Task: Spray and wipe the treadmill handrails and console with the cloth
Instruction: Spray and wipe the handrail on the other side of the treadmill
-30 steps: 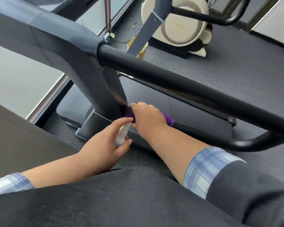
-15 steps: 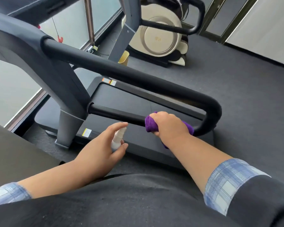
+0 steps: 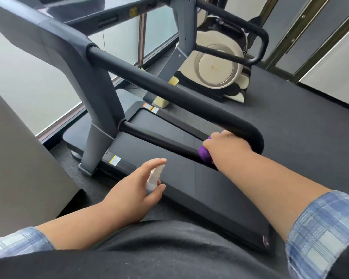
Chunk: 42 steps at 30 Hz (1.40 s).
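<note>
The purple cloth (image 3: 205, 153) is gripped in the right hand (image 3: 226, 147), fingers curled round it, and it is pressed against the lower bar of the treadmill handrail (image 3: 163, 88), close to the bend where that bar curves up into the upper one. Only a bunched part of the cloth is seen, below the knuckles and at the side of the hand facing the upright post (image 3: 101, 109); the rest is hidden under the palm.

A small white spray bottle (image 3: 154, 178) is held in the left hand (image 3: 133, 190), nearer the person than the handrail and apart from it, over the edge of the treadmill deck (image 3: 181, 178). The bottle is clasped between thumb and fingers, and the forefinger is laid out straight over its top. Which way the nozzle is turned cannot be told.

The handrail is joined to the upright post at both bars. Beyond the handrail, a cream-coloured machine (image 3: 218, 71) is seen on the dark floor (image 3: 310, 127). Rolled-back blue checked sleeves (image 3: 320, 228) are seen on both forearms.
</note>
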### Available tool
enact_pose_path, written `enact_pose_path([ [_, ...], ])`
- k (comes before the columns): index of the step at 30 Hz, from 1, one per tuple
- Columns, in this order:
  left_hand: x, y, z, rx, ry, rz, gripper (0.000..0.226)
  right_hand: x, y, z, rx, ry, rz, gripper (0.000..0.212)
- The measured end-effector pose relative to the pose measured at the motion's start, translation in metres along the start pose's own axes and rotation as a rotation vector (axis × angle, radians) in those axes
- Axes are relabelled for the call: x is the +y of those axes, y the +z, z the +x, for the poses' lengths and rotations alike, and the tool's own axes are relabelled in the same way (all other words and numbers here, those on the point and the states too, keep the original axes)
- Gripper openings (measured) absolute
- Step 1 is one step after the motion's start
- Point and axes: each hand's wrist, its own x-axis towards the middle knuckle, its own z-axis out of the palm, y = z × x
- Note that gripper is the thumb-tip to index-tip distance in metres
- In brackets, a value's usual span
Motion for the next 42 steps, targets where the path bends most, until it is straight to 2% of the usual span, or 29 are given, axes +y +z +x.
enact_pose_path([
  [1, 0.001, 0.001, -0.001, 0.006, -0.008, 0.0, 0.065, 0.003, 0.005, 0.0, 0.004, 0.002, -0.012, 0.02],
  [5, 0.004, 0.004, -0.005, 0.031, -0.036, -0.017, 0.06, 0.002, 0.046, 0.007, 0.094, 0.006, -0.033, 0.047],
  [11, -0.001, 0.005, -0.01, 0.078, -0.081, -0.014, 0.059, -0.007, 0.093, 0.015, 0.333, 0.01, -0.027, 0.065],
  [15, -0.011, 0.003, -0.019, 0.137, -0.153, -0.052, 0.058, -0.009, 0.106, 0.023, 0.425, -0.001, 0.033, 0.075],
  [23, -0.029, 0.0, -0.041, 0.183, -0.251, -0.053, 0.055, -0.031, 0.095, 0.054, 0.467, -0.05, 0.261, 0.076],
  [29, -0.043, 0.004, -0.033, 0.186, -0.277, -0.046, 0.056, -0.076, 0.065, 0.088, 0.522, -0.155, 0.253, 0.073],
  [35, -0.056, -0.003, -0.017, 0.15, -0.269, -0.073, 0.057, -0.13, 0.028, 0.122, 0.507, -0.194, 0.212, 0.065],
  [39, -0.067, -0.023, -0.001, 0.097, -0.248, -0.091, 0.059, -0.109, 0.028, 0.115, 0.405, -0.251, 0.29, 0.078],
  [42, -0.077, -0.045, 0.016, 0.066, -0.226, -0.113, 0.058, -0.079, 0.037, 0.098, 0.335, -0.18, 0.358, 0.084],
])
